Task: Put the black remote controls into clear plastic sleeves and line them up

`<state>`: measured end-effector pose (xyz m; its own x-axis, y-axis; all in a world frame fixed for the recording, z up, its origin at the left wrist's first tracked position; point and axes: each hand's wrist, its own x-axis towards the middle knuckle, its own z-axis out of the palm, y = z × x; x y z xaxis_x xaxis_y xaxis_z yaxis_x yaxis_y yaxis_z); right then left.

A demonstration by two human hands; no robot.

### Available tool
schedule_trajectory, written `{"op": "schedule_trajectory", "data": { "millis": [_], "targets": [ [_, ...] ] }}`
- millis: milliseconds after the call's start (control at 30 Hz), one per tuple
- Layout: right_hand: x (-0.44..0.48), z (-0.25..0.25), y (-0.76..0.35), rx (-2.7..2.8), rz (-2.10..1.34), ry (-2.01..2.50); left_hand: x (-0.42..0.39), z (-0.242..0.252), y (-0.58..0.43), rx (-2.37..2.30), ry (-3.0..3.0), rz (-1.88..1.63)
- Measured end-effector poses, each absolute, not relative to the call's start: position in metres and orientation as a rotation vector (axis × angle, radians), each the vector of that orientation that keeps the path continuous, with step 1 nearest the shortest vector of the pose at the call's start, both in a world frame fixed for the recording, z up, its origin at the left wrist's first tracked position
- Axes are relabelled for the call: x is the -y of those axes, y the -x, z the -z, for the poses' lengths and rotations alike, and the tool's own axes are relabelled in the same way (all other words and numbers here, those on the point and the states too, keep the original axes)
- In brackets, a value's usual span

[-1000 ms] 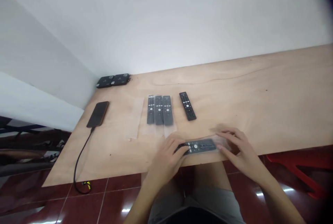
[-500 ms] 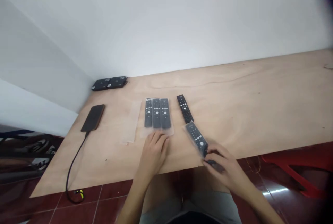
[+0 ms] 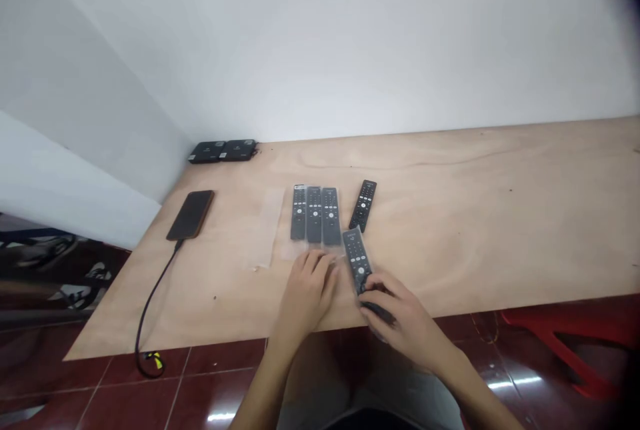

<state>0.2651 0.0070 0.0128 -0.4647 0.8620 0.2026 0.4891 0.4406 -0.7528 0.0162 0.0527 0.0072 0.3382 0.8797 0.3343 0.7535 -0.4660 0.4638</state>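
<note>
My right hand (image 3: 400, 323) grips the lower end of a black TV remote in a clear plastic sleeve (image 3: 357, 258), whose top end lies close to the row on the plywood table (image 3: 475, 230). That row holds 3 sleeved black remotes (image 3: 314, 215) side by side. My left hand (image 3: 307, 293) rests on the table, holding nothing, its fingertips near the row's lower plastic edge. A bare black remote (image 3: 363, 206) lies at an angle just right of the row, above the remote in my right hand.
A loose clear plastic sleeve (image 3: 267, 227) lies left of the row. Farther left are a black smartphone (image 3: 191, 215) with its black charging cable (image 3: 153, 303) and 2 flat black boxes (image 3: 223, 151) in the corner by the white wall. A red plastic stool (image 3: 565, 343) stands on the maroon tile floor (image 3: 220, 377).
The sleeved remote has swung from lying crosswise in both hands to nearly upright in my right hand, moving toward the row. My left hand has let go and moved to the row's lower edge.
</note>
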Motion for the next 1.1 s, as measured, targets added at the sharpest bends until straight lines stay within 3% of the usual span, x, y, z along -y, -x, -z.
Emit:
{"op": "schedule_trajectory", "data": {
  "millis": [433, 800, 1100],
  "targets": [
    [-0.131, -0.003, -0.277, 2.110, -0.454, 1.308, -0.041, -0.018, -0.028, -0.956, -2.662, -0.709],
    [-0.106, 0.006, -0.316, 1.911, -0.380, 1.338, -0.053, -0.008, -0.048, -1.299, -2.602, -0.775],
    [-0.088, 0.008, -0.312, 1.957, -0.400, 1.264, -0.119, 0.000, -0.072, -1.589, -2.650, -0.756]
  ]
}}
